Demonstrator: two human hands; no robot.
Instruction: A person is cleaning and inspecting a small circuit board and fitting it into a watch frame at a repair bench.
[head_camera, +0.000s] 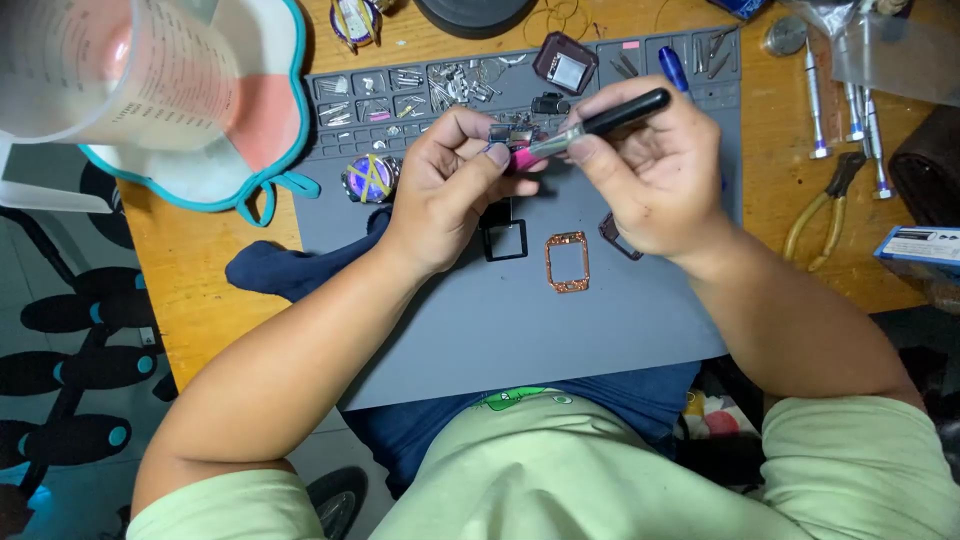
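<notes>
Left hand (450, 190) pinches a small pink-edged watch part (518, 150) at its fingertips; right hand (650, 175) grips a black-handled tool (605, 122), tip at the part (contact unclear). Probably mid-prying; the next move calls for steady, light pressure. An orange frame (567, 262) lies below both hands.

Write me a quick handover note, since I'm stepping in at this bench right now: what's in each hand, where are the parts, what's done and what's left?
Left hand: pinches a small pink-and-metal part above the grey mat.
Right hand: holds a black-handled tool, tip on that part.
On the mat: black square frame, orange glittery frame, dark frame partly under the right hand. Small parts fill the tray slots.
Done: frames lie separate.
Left: the held part is not yet set down.
</notes>
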